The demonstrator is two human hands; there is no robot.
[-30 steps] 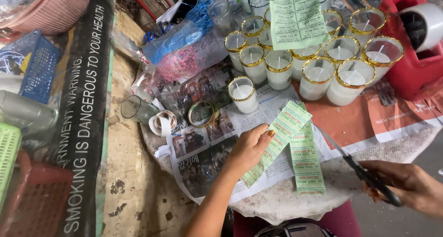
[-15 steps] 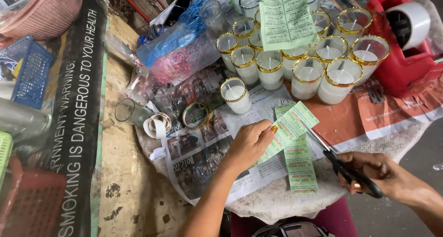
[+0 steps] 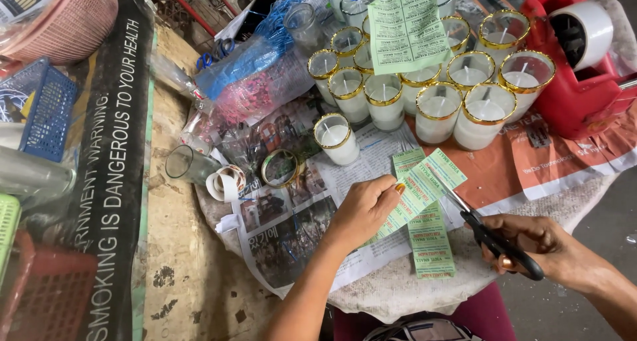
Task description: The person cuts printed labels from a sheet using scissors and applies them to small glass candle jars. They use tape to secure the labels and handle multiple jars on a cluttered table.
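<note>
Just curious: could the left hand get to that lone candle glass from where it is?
Probably yes: the left hand holds a label strip, but only bare newspaper lies between it and the candle glass.

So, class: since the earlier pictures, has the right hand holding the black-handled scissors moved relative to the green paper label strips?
Yes. The right hand has come leftward, bringing the black-handled scissors up to the green paper label strips that the left hand holds.

Both forearms are seen bare, with no sleeve reaching into view. The left hand [image 3: 361, 211] is marked by an orange-painted thumbnail. On the right hand [image 3: 541, 245] no ring or band can be made out. No watch or bracelet is worn.
</note>
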